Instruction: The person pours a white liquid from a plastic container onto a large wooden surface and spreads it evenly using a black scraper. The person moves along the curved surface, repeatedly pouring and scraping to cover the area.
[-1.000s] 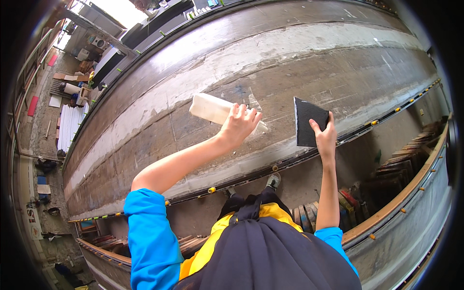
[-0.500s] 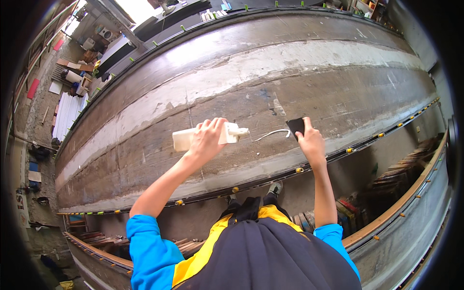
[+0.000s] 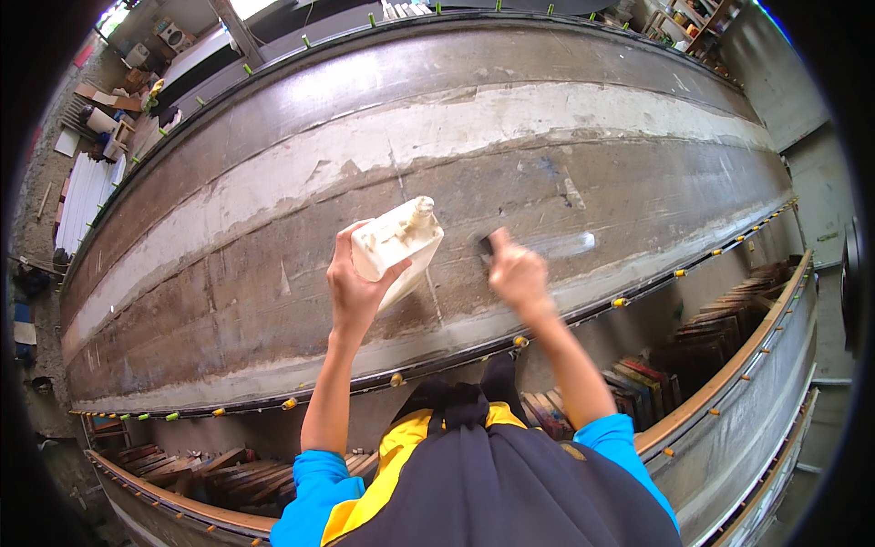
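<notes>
My left hand [image 3: 351,283] is wrapped around a cream-white plastic bottle [image 3: 401,251], held tilted with its crusted nozzle end up, above the table. In my right hand [image 3: 519,273], slightly smeared by motion, is a black spreader [image 3: 486,246] with its edge down at the surface. A thin whitish smear of paste [image 3: 570,244] lies on the brown surface to the right of the spreader. Both hands are over the near half of a long, wide printing table [image 3: 301,246], brown and grey with a pale band running along it.
Yellow clips [image 3: 620,302] line the near rail of the table, and green clips [image 3: 306,42] the far one. Behind me, wooden frames [image 3: 638,383] stand stacked under a second table with a wooden edge [image 3: 720,397]. Shelves with containers [image 3: 697,27] are at the far right.
The bottle has gone from lying sideways to nozzle-up. My right hand has swept the spreader leftward, and the white bead of paste is now a thin smear.
</notes>
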Demonstrator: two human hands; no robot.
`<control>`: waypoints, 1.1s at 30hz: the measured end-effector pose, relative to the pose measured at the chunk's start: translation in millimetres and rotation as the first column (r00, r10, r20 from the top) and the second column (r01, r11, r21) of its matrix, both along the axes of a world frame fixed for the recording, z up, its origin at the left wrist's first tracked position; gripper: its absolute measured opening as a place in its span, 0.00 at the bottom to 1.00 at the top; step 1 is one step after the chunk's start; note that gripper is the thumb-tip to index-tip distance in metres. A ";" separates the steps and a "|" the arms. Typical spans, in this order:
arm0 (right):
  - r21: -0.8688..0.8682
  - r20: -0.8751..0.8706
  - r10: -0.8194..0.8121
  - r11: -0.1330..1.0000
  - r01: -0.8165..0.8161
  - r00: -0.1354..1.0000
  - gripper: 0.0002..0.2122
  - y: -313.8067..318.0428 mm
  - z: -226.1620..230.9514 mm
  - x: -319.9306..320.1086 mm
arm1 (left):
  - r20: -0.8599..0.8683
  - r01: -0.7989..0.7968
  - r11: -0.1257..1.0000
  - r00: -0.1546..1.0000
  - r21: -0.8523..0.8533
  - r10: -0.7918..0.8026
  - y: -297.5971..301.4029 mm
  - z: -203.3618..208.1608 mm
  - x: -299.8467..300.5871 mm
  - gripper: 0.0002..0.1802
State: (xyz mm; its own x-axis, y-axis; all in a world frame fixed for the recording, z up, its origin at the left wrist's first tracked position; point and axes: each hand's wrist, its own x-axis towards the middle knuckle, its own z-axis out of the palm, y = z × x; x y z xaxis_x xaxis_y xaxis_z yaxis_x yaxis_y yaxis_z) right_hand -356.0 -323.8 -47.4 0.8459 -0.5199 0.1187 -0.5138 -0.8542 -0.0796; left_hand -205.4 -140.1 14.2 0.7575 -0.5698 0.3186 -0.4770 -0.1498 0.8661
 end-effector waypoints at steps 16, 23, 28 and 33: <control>0.116 0.006 0.284 0.952 -0.283 0.959 0.11 32.8 17.5 20.5 | -0.372 -0.254 0.845 0.925 -0.470 0.072 55.3 -23.3 12.2 0.33; -0.141 0.055 0.391 0.914 -0.380 0.919 0.12 51.0 -3.8 30.1 | -0.433 -0.379 0.779 0.888 -0.500 0.154 76.7 -33.1 15.3 0.33; 0.094 0.091 0.596 0.792 -0.603 0.798 0.15 105.0 11.3 22.0 | -0.436 -0.410 0.760 0.881 -0.504 0.186 94.1 -32.3 15.2 0.34; -0.034 0.153 0.545 0.836 -0.547 0.824 0.13 57.7 21.2 73.8 | -0.450 -0.418 0.753 0.874 -0.508 0.182 102.0 -25.9 9.3 0.35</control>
State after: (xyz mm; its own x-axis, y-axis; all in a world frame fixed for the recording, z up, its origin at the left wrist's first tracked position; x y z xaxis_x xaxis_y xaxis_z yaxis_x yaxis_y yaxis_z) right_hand -282.2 -266.1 -26.2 0.9641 0.0201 0.2649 0.0558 -0.9902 -0.1280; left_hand -196.2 -38.1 -11.7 0.9791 -0.0900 0.1824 -0.1406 0.3484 0.9267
